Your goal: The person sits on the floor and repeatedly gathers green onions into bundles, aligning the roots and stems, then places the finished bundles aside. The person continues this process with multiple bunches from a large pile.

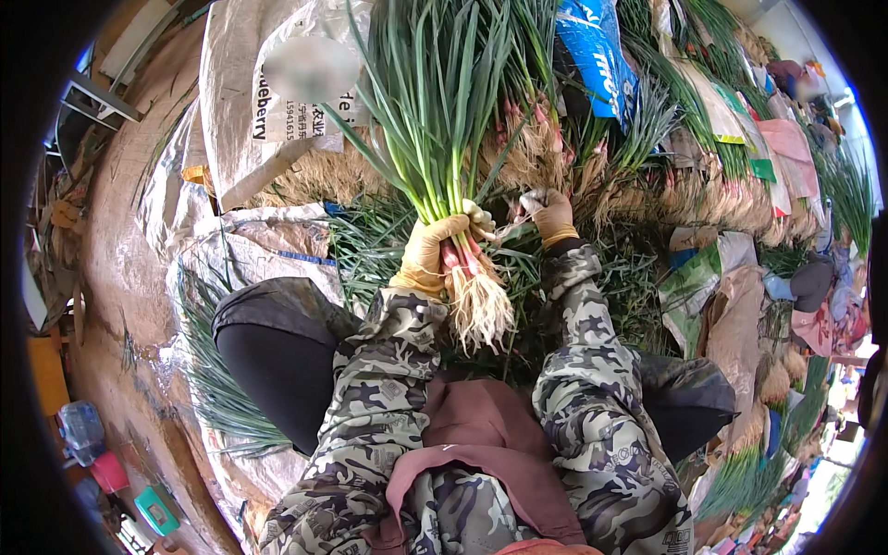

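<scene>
My left hand [424, 255], in a yellowish glove, is closed around a bunch of green onions [433, 139]. Their long green leaves point away from me. The reddish bulbs and pale stringy roots [480, 305] hang out below the fist, towards my lap. To the right, my right hand [551, 214], gloved too, has its fingers curled in a pinch. A thin pale strip [510, 227] runs from near the bunch to its fingertips, seemingly held there. Loose green leaves [374, 243] lie beneath both hands.
Rooted onion bunches [534, 135] line the far side, partly under a printed whitish sack [236, 90] and a blue bag [596, 62]. More onions [229, 388] lie by my left knee. Crumpled sacks [728, 312] are at right, with other people [815, 284] beyond. Bare floor [132, 243] shows left.
</scene>
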Motion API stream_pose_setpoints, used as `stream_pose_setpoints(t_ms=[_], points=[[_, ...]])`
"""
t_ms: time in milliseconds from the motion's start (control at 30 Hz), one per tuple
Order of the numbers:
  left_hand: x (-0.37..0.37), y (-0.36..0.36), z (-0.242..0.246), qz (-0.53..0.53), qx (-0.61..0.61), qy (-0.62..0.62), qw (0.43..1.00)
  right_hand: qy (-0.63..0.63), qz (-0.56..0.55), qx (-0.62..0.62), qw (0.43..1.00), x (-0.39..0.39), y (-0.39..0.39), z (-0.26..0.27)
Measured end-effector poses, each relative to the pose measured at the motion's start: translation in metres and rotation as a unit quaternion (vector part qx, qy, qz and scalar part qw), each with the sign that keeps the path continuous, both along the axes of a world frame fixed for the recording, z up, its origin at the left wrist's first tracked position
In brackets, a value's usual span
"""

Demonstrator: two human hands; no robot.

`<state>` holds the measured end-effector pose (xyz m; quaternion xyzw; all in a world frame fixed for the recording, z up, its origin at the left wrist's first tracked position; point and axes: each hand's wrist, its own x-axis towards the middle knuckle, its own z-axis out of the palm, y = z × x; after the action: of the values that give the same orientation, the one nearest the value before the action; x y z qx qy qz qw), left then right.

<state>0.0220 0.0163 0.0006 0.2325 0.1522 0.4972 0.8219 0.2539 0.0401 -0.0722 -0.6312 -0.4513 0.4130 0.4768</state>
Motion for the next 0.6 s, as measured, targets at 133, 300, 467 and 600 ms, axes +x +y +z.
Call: stream_pose_setpoints(t_ms=[133, 300, 467, 600], points=[[0.004, -0.006, 0.000, -0.016, -0.079, 0.004, 0.997, 0.129, 0.097, -0.056, 0.985, -0.028, -0.005, 0.025], [-0.002, -0.003, -0.007, -0.041, -0.118, -0.050, 0.991, 0.381, 0.081, -0.027, 0.921, -0.093, -0.018, 0.064], [-0.007, -0.007, -0.006, -0.053, -0.132, -0.150, 0.978, 0.169, -0.004, 0.121, 0.978, -0.075, 0.010, 0.040], [-0.001, -0.010, -0.001, -0.084, -0.132, -0.226, 0.961, 0.239, 0.097, 0.091, 0.962, -0.092, 0.023, 0.036]])
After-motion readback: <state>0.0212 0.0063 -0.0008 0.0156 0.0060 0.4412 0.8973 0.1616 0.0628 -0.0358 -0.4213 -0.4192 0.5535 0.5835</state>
